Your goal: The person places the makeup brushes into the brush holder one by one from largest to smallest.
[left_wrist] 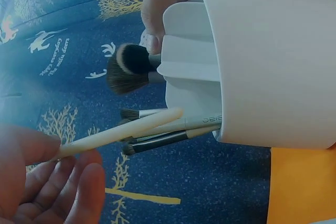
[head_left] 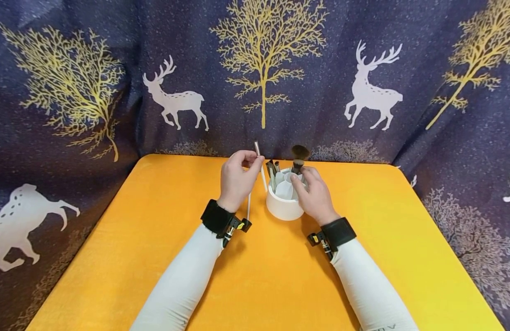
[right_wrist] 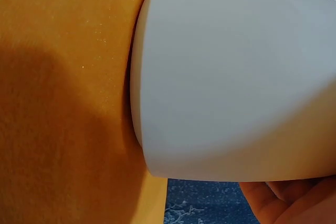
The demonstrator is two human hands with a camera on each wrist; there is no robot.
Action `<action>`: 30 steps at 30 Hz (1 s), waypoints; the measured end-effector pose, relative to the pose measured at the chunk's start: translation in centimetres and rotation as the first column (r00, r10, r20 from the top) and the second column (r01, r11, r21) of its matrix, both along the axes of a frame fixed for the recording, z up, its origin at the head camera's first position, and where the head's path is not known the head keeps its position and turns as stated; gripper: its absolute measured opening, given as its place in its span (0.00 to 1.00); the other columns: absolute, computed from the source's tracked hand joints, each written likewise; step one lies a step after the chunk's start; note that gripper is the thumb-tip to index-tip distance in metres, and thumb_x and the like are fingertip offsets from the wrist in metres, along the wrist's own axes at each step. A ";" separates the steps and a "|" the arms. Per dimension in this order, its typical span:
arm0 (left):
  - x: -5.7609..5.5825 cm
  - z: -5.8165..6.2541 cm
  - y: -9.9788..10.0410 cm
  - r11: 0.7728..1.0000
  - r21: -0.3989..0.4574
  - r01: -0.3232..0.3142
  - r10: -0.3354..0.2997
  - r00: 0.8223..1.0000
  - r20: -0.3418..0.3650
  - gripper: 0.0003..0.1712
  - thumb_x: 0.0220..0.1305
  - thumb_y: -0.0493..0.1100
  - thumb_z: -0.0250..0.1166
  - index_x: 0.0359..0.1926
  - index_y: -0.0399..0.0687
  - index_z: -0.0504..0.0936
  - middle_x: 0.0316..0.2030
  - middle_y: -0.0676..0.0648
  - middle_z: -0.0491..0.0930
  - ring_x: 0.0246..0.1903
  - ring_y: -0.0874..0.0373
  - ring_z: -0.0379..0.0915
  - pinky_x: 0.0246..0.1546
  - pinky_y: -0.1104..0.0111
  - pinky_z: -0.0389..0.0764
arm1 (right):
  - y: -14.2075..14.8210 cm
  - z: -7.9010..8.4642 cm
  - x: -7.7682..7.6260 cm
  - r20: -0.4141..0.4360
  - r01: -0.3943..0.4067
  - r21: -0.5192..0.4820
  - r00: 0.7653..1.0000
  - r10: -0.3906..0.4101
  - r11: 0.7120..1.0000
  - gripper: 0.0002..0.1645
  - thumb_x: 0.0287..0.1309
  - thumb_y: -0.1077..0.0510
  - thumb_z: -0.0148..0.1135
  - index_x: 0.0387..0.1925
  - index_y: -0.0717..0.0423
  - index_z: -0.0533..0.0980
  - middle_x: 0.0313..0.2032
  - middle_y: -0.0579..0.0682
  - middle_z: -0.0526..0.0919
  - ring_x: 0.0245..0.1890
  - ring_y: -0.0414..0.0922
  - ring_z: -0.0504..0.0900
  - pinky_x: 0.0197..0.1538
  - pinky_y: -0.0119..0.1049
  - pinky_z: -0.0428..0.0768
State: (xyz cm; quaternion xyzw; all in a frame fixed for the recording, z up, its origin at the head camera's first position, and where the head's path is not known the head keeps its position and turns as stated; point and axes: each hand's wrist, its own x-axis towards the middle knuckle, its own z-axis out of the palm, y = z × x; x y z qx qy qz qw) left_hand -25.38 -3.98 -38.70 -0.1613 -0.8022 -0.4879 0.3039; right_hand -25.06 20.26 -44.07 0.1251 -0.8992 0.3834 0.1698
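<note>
Between thumb and fingertips, my left hand (head_left: 238,177) pinches a slim makeup brush (left_wrist: 121,132) by its pale handle. The brush slants, its metallic part upward and the handle's bare end beside the left rim of a white round brush holder (head_left: 285,209). My right hand (head_left: 317,195) grips the holder's right side, thumb at the rim and fingers round the outer wall. Inside the holder, white dividers (left_wrist: 191,56) form compartments. Several thin brushes (left_wrist: 176,127) stand at its left side, and large fluffy brushes (head_left: 299,152) at the back right, near my right thumb.
The holder stands on an orange-yellow table (head_left: 263,280), toward its far edge. Just beyond hangs a dark blue cloth (head_left: 238,110) printed with deer and trees. A thin white stick (head_left: 249,206) shows beside my left wrist.
</note>
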 end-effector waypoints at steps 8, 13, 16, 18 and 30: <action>0.1 0.0 0.0 0.999 -0.016 0.030 -0.031 0.998 -0.049 0.13 0.77 0.44 0.75 0.49 0.36 0.90 0.40 0.41 0.88 0.39 0.48 0.86 0.43 0.54 0.85 | -0.1 -0.1 0.0 -0.011 0.006 0.004 1.000 -0.006 1.000 0.36 0.87 0.42 0.53 0.71 0.69 0.78 0.70 0.64 0.77 0.66 0.64 0.80 0.70 0.63 0.77; 0.1 0.0 0.0 0.999 -0.017 0.037 -0.038 0.998 -0.053 0.12 0.78 0.44 0.74 0.49 0.37 0.90 0.40 0.42 0.88 0.40 0.49 0.85 0.42 0.56 0.84 | -0.1 0.0 0.1 -0.003 0.006 0.002 1.000 -0.006 1.000 0.36 0.87 0.42 0.53 0.72 0.69 0.77 0.71 0.64 0.77 0.66 0.64 0.80 0.70 0.63 0.77; 0.1 0.1 0.1 0.999 -0.021 0.042 -0.043 0.997 -0.058 0.12 0.77 0.44 0.75 0.49 0.38 0.91 0.40 0.42 0.89 0.39 0.49 0.85 0.40 0.58 0.83 | -0.1 0.0 0.1 0.001 0.007 0.001 1.000 -0.007 1.000 0.36 0.87 0.42 0.53 0.72 0.69 0.77 0.71 0.64 0.76 0.66 0.64 0.80 0.71 0.63 0.76; 0.1 0.1 0.1 0.999 -0.026 0.043 -0.045 0.997 -0.060 0.12 0.77 0.44 0.74 0.49 0.38 0.91 0.40 0.43 0.89 0.39 0.50 0.85 0.39 0.60 0.82 | -0.1 -0.1 0.0 0.002 0.007 0.003 1.000 -0.007 1.000 0.36 0.87 0.42 0.54 0.72 0.69 0.77 0.71 0.64 0.76 0.66 0.64 0.80 0.71 0.63 0.76; 0.0 -0.2 0.2 0.997 -0.055 0.053 -0.057 0.995 -0.081 0.11 0.78 0.43 0.74 0.49 0.39 0.91 0.41 0.43 0.89 0.39 0.51 0.86 0.40 0.56 0.86 | -0.1 0.0 0.0 -0.010 0.001 -0.006 1.000 -0.001 1.000 0.35 0.86 0.42 0.54 0.72 0.69 0.78 0.71 0.64 0.76 0.66 0.64 0.80 0.70 0.63 0.77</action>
